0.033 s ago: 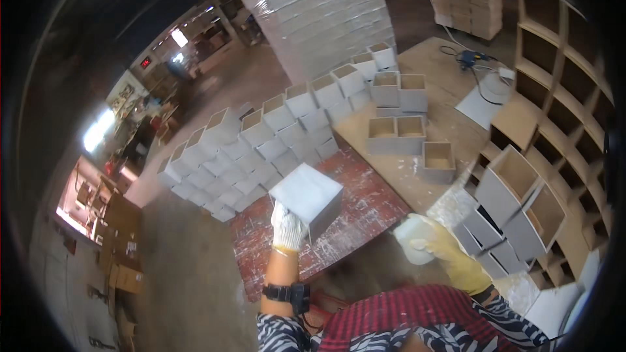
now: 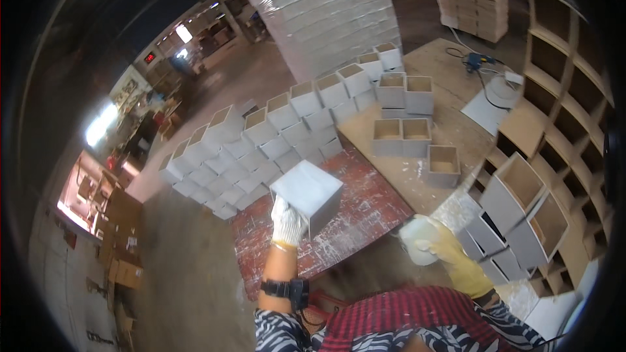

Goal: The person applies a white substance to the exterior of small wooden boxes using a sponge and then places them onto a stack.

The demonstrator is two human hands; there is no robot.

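Head view: left hand [image 2: 287,221], in a white glove, grips a white box [image 2: 306,192] by its lower corner, fingers closed on it, holding it tilted above the red board [image 2: 365,215]. Right hand [image 2: 450,254], in a yellow glove, is wrapped around a white tub [image 2: 417,238] just beside the board's near edge. Rows of white boxes [image 2: 261,150] lie beyond the board; open wooden boxes [image 2: 404,133] stand on the table [image 2: 450,85].

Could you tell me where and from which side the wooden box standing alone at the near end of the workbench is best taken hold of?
I would take the lone open-topped box by its rim, coming from above. Its open side faces up, so fingers can hook over one thin wall, and nothing stands close on its near side. The paired boxes sit just beyond it, so reaching from that far side looks more cramped.
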